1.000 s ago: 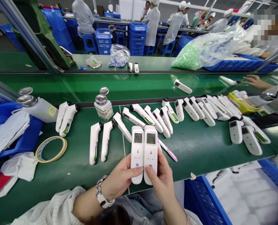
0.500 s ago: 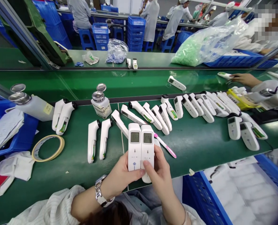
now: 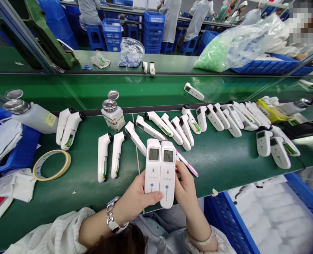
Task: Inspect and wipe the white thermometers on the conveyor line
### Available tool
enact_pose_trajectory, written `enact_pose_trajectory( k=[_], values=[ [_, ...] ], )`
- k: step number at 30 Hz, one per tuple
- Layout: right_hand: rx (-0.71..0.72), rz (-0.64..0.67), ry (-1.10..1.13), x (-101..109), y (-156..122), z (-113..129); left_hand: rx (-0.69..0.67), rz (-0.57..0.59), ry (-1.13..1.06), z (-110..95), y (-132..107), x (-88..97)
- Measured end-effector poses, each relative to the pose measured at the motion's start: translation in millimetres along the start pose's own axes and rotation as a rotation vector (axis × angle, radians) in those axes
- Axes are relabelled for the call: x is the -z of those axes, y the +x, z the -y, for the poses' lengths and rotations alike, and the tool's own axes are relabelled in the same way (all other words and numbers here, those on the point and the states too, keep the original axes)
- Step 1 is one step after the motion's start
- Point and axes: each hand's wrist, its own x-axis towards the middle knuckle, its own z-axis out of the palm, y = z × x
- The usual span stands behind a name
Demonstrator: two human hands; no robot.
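Observation:
Two white infrared thermometers stand side by side in front of me, screens toward me: a left one [image 3: 152, 168] and a right one [image 3: 167, 180]. Both grey displays show characters too faint to read. My left hand [image 3: 140, 192] is closed around them from the left, its thumb lying across the left one's lower front with the tip at the right one. My right hand [image 3: 185, 183] has curled fingers against the right thermometer's right edge; some fingertips are hidden behind it. Just beyond lies a pink and white toothbrush-like stick [image 3: 187, 164], partly covered by the thermometers.
More thermometers [image 3: 149, 128] lie in a row across the green bench [image 3: 87, 197], several with green inside parts showing. At left are a tape roll [image 3: 52, 165], pump bottles [image 3: 112, 114] and a blue bin [image 3: 26, 144]. A conveyor belt [image 3: 98, 91] runs behind; a blue crate [image 3: 233, 222] stands lower right.
My right thumb has come off the front of the right thermometer, uncovering its lower face. A thermometer on the belt has shifted left. The co-worker's hand at right has drawn away toward the edge.

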Motion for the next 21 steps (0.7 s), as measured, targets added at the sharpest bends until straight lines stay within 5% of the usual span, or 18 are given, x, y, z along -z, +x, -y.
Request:
enact_pose_trajectory(
  k=[7, 13, 17, 21],
  values=[
    [0.151, 0.022, -0.241, 9, 1, -10, 0.035, -0.052, -0.034, -1, 0, -0.6],
    [0.347, -0.243, -0.184, 24, 6, 15, 0.07, -0.065, 0.028, -1, 1, 0.9],
    [0.477, -0.125, -0.231, 18, 19, 33, 0.086, -0.019, 0.05, 1, 2, 1.4],
    [0.547, 0.138, -0.429, 10, 19, 47, 0.078, -0.025, 0.088, 1, 5, 1.5]
  ],
)
